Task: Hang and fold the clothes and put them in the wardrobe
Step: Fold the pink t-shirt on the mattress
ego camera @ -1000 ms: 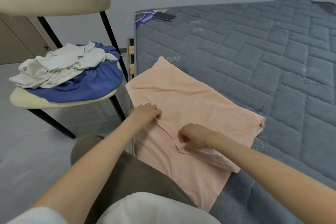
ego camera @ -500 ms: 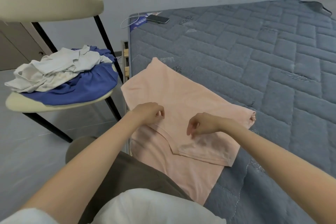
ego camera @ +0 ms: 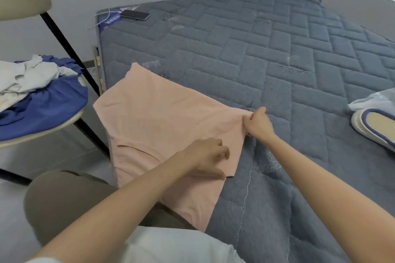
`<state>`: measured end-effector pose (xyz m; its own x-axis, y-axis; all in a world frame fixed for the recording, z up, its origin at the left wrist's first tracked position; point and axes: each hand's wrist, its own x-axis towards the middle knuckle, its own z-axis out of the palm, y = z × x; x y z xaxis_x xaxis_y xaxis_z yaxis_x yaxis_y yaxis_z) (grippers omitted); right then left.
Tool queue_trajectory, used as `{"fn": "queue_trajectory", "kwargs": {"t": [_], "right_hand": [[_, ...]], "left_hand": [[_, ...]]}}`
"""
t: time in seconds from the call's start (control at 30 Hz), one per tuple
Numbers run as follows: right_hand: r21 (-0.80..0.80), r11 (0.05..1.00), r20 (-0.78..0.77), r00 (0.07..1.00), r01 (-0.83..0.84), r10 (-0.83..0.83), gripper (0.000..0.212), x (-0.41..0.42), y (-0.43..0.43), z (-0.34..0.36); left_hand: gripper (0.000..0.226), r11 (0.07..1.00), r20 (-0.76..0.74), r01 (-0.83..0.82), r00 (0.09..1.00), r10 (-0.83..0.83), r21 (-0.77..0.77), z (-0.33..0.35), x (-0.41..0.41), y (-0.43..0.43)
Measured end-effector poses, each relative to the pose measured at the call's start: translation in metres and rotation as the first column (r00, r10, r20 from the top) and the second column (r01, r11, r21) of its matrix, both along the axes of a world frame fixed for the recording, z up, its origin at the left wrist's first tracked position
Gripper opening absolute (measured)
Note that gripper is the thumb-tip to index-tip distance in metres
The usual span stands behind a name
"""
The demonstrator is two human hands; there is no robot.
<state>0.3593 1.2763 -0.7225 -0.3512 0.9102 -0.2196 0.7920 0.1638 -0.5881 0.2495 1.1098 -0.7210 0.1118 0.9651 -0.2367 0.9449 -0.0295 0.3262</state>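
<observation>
Peach-pink folded garment (ego camera: 162, 121) lies on grey quilted mattress (ego camera: 277, 60); right hand (ego camera: 259, 123) pinches its right corner, left hand (ego camera: 205, 156) grips its near fold. Alongside, cream padded chair (ego camera: 42, 133) holds crumpled blue and white clothes (ego camera: 42, 102).

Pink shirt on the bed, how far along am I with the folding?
Started: the pink shirt lies flat on the mattress with one part folded over. In hand: your right hand pinches its right corner, your left hand holds the fold. Left: finishing it, plus the white and blue clothes on the chair.
</observation>
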Motion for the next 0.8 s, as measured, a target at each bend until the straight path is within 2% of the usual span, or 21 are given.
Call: {"fn": "queue_trajectory", "kwargs": {"t": [0.1, 0.27, 0.37, 0.5, 0.57, 0.63, 0.7, 0.8], "right_hand": [[-0.158, 0.979, -0.131, 0.98, 0.129, -0.15, 0.041, 0.003, 0.003, -0.001], [-0.217, 0.966, -0.189, 0.964, 0.143, -0.185, 0.024, 0.004, 0.004, 0.001], [-0.153, 0.977, -0.115, 0.979, 0.15, -0.168, 0.021, 0.008, 0.003, -0.001], [-0.113, 0.982, 0.016, 0.988, 0.153, -0.153, 0.017, 0.009, -0.006, -0.01], [0.012, 0.988, 0.0, 0.988, 0.152, -0.152, 0.028, 0.004, -0.009, -0.012], [0.208, 0.976, 0.02, 0.997, 0.064, -0.07, 0.035, -0.002, -0.009, -0.01], [0.295, 0.951, 0.086, 0.994, -0.093, 0.071, 0.041, -0.009, -0.006, -0.007], [0.274, 0.932, 0.234, 0.956, -0.238, 0.176, 0.053, -0.02, 0.001, -0.008]], "left_hand": [[0.058, 0.996, -0.125, 0.065, 0.991, -0.057, 0.062, -0.011, 0.016, 0.002], [0.026, 0.998, 0.005, 0.058, 0.998, -0.058, 0.034, -0.009, 0.017, 0.006], [0.019, 0.996, 0.085, 0.08, 0.993, -0.077, -0.036, -0.006, 0.007, 0.001], [0.024, 0.992, 0.182, 0.081, 0.981, -0.062, -0.094, -0.003, 0.003, -0.007], [0.027, 0.996, 0.284, -0.001, 0.958, 0.027, -0.089, -0.004, 0.003, -0.009], [0.022, 0.991, 0.355, -0.122, 0.926, 0.131, -0.049, -0.001, -0.004, -0.009], [0.022, 0.977, 0.309, -0.21, 0.931, 0.194, 0.021, 0.001, -0.02, -0.003], [0.023, 0.943, 0.174, -0.321, 0.937, 0.303, 0.087, 0.006, -0.059, 0.009]]}}
